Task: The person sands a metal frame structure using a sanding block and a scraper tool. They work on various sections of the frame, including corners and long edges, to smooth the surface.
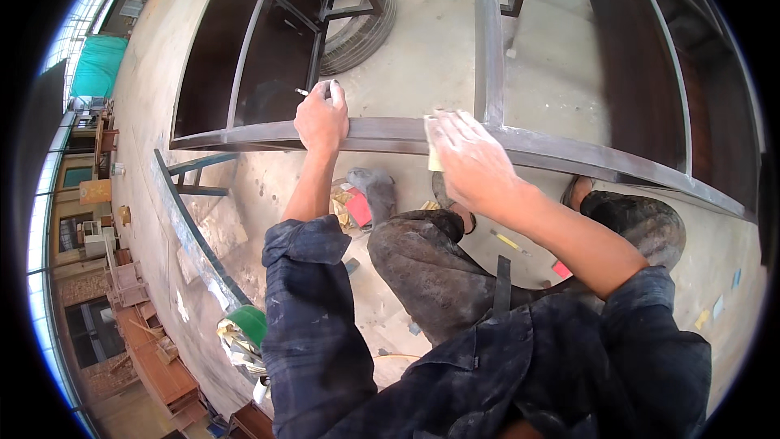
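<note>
Before me lies a dark wooden furniture frame (390, 133), its front rail running across the view with a dusty, greyish top. My left hand (322, 118) rests on this rail with curled fingers. A short thin white stick, apparently a cigarette (301, 92), pokes out between them. Further right, my right hand (467, 150) lies over a pale yellow sheet of sandpaper (434, 154), pressing it against the rail just left of an upright crosspiece (489, 41). White dust covers the fingers of both hands. Part of the sheet is hidden under the right palm.
A tyre (366, 36) lies on the floor behind the frame. At left stand a blue-grey metal stand (195, 223) and a green container (248, 325) stuffed with scraps. A grey cloth (374, 191), a red piece (358, 207) and a yellow cutter (509, 241) lie near my legs.
</note>
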Demonstrator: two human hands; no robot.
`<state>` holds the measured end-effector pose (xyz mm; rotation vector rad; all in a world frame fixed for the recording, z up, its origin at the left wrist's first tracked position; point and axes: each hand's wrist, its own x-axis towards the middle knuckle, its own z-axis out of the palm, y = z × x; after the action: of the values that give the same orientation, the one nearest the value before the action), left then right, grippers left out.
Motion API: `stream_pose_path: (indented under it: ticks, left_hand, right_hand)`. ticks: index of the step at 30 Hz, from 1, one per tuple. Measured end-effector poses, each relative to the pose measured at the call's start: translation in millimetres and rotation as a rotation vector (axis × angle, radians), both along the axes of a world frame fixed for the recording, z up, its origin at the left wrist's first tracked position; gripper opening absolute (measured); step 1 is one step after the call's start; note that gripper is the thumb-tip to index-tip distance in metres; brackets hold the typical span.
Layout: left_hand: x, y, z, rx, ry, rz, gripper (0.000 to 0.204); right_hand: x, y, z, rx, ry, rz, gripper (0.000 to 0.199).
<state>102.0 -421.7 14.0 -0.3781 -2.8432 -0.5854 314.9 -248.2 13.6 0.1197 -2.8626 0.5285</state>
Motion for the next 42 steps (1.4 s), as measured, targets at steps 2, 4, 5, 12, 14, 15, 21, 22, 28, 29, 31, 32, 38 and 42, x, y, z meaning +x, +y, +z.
stream_pose_path:
  ticks: [2, 4, 5, 12, 14, 15, 21, 22, 28, 29, 31, 32, 38, 42]
  left_hand:
    - [-2.3, -7.8, 2.1, 0.001, 0.038, 0.001, 0.033]
    - [-1.1, 2.1, 2.3, 0.023, 0.031, -0.014, 0.032]
    - [-2.1, 11.5, 3.3, 0.018, 0.012, -0.022, 0.032]
    - [-1.4, -1.7, 4.9, 0.004, 0.023, -0.009, 0.031]
    - [0.5, 0.1, 3.1, -0.006, 0.023, -0.009, 0.031]
    - [-1.1, 10.2, 3.2, -0.006, 0.016, -0.017, 0.031]
    - [0.5, -6.3, 1.1, 0.009, -0.019, -0.003, 0.031]
    - [-1.0, -4.3, 2.4, 0.015, -0.021, -0.001, 0.031]
    - [-16.8, 4.8, -13.2, -0.018, -0.072, -0.02, 0.033]
    - [-15.3, -4.7, -10.1, -0.023, -0.074, -0.002, 0.034]
    - [-13.0, -17.8, -0.3, -0.04, -0.013, 0.012, 0.034]
    - [-14.4, -9.2, 0.7, -0.032, 0.015, -0.014, 0.034]
    - [-16.0, 3.3, -14.5, 0.023, -0.021, -0.083, 0.036]
    - [-15.6, -9.6, -9.5, 0.02, 0.0, -0.079, 0.036]
  right_hand:
    - [27.3, 9.2, 8.7, 0.052, -0.009, -0.076, 0.06]
    - [23.5, 3.5, 7.5, 0.056, -0.007, -0.079, 0.061]
    - [5.8, -5.8, 6.2, 0.019, -0.008, -0.076, 0.062]
    - [30.8, -3.9, 9.8, 0.036, 0.072, -0.149, 0.055]
    - [22.7, -12.4, 9.0, 0.009, 0.053, -0.131, 0.056]
    - [-0.3, -20.9, 8.4, -0.023, 0.044, -0.098, 0.056]
    - [36.8, -0.5, 3.5, -0.073, 0.057, -0.132, 0.056]
    - [31.8, -4.7, 1.1, -0.061, 0.074, -0.129, 0.056]
    - [29.2, -0.4, -19.9, -0.007, 0.177, -0.099, 0.053]
    - [57.7, 18.8, -19.6, -0.014, 0.126, -0.154, 0.055]
    - [131.7, 74.8, -14.4, 0.042, 0.05, -0.319, 0.06]
    - [159.5, 98.8, -12.6, 0.122, 0.022, -0.45, 0.062]
    - [117.8, 61.2, -17.9, -0.044, 0.103, -0.384, 0.065]
    - [173.8, 121.3, -22.6, 0.034, 0.065, -0.489, 0.064]
